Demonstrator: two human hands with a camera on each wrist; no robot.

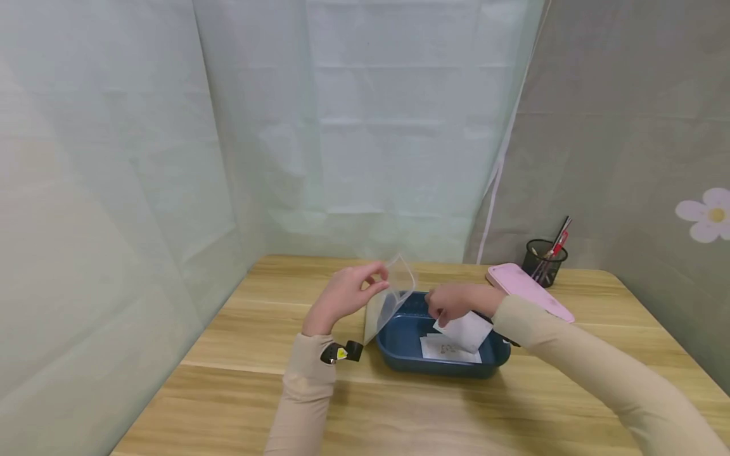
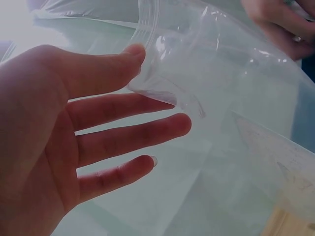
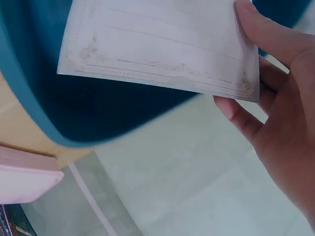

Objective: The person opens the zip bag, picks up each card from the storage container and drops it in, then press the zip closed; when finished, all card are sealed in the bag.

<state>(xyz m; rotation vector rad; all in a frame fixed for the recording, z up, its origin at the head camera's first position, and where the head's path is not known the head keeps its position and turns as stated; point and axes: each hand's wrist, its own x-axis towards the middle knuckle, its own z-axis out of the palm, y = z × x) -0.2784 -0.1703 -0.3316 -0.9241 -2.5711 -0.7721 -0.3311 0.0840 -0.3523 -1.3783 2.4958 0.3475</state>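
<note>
My left hand (image 1: 346, 292) pinches the rim of a clear plastic bag (image 2: 211, 54) between thumb and forefinger, its other fingers stretched out. The bag hangs tilted over the left end of a blue basin (image 1: 422, 365). A pale flat piece (image 2: 278, 155) shows at the bag's lower part; whether it lies inside, I cannot tell. With thumb and fingers my right hand (image 1: 458, 301) holds a white card (image 3: 157, 46) by one end above the basin. Faint lines and a patterned border are printed on it. Below, more white cards (image 1: 441, 351) lie on the basin floor.
Right of the basin, a pink box (image 1: 527, 288) lies on the wooden table (image 1: 256, 373). Behind it stands a black mesh cup (image 1: 544, 271) with pens. Pale curtains (image 1: 388, 126) enclose the table's back and sides.
</note>
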